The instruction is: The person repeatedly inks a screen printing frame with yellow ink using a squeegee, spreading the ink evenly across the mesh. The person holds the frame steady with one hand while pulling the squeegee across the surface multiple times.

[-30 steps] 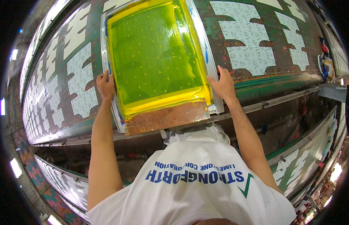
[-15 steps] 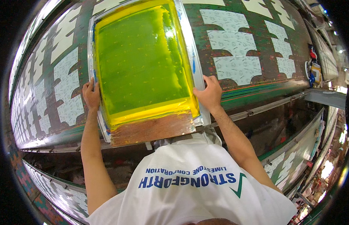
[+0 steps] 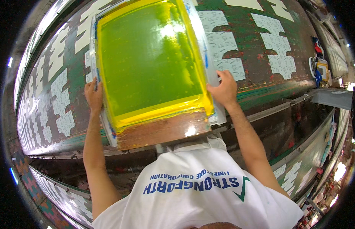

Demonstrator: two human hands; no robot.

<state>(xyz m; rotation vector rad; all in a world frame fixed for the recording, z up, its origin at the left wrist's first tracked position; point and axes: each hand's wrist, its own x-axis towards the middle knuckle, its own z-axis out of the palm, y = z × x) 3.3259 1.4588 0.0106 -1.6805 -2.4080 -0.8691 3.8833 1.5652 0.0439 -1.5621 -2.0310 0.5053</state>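
Observation:
A screen-printing frame (image 3: 207,49) with yellow-green mesh (image 3: 147,68) and bright yellow borders is in front of me. A brown wooden strip (image 3: 166,131) crosses its near end. My left hand (image 3: 94,95) grips the left side rail, the fingertips partly hidden at the edge. On the opposite rail, my right hand (image 3: 224,88) is closed, thumb over the inner edge. Around the frame, white printed cut pieces (image 3: 278,49) lie in columns on the long brown-green table (image 3: 257,72). Whether the frame touches the table, I cannot tell.
A rail (image 3: 261,111) runs along the table's near edge, with a dark gap between it and another table of pieces (image 3: 292,177) behind me. At the far right are a grey beam (image 3: 332,100) and a cluster of containers (image 3: 322,70).
Both hands have moved the frame rightward along the table. It now covers part of the column on its right, and a column edge shows on its left.

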